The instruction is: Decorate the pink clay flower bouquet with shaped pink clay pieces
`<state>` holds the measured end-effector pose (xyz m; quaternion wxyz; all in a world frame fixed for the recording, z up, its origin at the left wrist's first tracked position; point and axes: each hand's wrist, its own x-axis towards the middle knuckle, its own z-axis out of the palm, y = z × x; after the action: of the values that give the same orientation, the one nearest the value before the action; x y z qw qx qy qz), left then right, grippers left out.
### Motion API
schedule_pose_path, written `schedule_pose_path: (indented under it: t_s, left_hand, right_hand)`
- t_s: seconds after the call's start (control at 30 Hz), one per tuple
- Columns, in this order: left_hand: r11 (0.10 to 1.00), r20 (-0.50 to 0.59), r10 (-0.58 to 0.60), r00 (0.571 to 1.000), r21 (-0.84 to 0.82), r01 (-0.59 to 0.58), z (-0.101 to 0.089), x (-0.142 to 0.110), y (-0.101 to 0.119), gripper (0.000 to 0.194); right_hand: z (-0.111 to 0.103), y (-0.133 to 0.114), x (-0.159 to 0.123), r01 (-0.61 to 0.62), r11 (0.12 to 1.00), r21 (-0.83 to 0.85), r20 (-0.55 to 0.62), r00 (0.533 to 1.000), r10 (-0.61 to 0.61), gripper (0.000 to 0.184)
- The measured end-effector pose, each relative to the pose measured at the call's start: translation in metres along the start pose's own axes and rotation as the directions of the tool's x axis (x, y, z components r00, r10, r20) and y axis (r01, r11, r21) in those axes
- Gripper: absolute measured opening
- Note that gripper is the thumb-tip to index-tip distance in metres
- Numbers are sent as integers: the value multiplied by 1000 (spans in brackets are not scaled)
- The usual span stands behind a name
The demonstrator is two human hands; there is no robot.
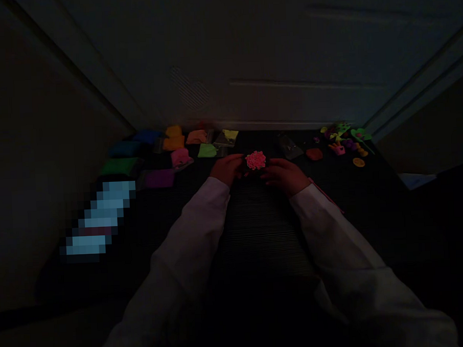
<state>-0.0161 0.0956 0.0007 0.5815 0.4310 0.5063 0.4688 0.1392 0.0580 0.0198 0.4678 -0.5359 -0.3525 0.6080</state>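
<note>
In the dim light a bumpy pink flower-like clay piece (256, 160) sits between my two hands, above the dark tabletop. My left hand (228, 169) is closed at its left side, fingertips against the edge. From the right, my right hand (286, 175) bends its fingers round the other side of the piece. Shadow hides the undersides of both hands and the exact contact. A thin pink stick (327, 196) lies beside my right wrist, partly behind the sleeve.
Packs of coloured clay line the back left, including a green pack (119, 166), a purple pack (159, 178) and an orange pack (174, 143). Small clay figures (338, 148), a reddish lump (314, 154) and a clear bag (290, 146) lie back right. A bright blurred screen (103, 215) stands left.
</note>
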Motion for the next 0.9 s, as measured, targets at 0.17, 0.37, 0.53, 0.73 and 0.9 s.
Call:
schedule_pose_path:
  t_s: [0.17, 0.37, 0.53, 0.73, 0.9]
  left_hand:
    - [999, 67, 26, 997, -32, -24, -1, -2, 2, 16]
    - [990, 78, 84, 993, 110, -92, -2, 1, -6, 27]
    - [974, 89, 118, 989, 185, -133, -1, 0, -6, 23]
    - [984, 83, 108, 991, 130, -119, 3, -2, -1, 15]
    - [998, 102, 35, 994, -56, -30, 4, -1, 0, 16]
  right_hand:
    - [0, 0, 0, -5, 1000, -11, -10, 1000, 5, 13]
    - [0, -3, -1, 4, 999, -36, -42, 999, -6, 16]
    - [-1, 0, 4, 52, 999, -8, -49, 997, -53, 23]
    - [2, 0, 5, 46, 995, 86, -29, 999, -43, 18]
    - [5, -7, -3, 4, 986, 170, 12, 1000, -6, 18]
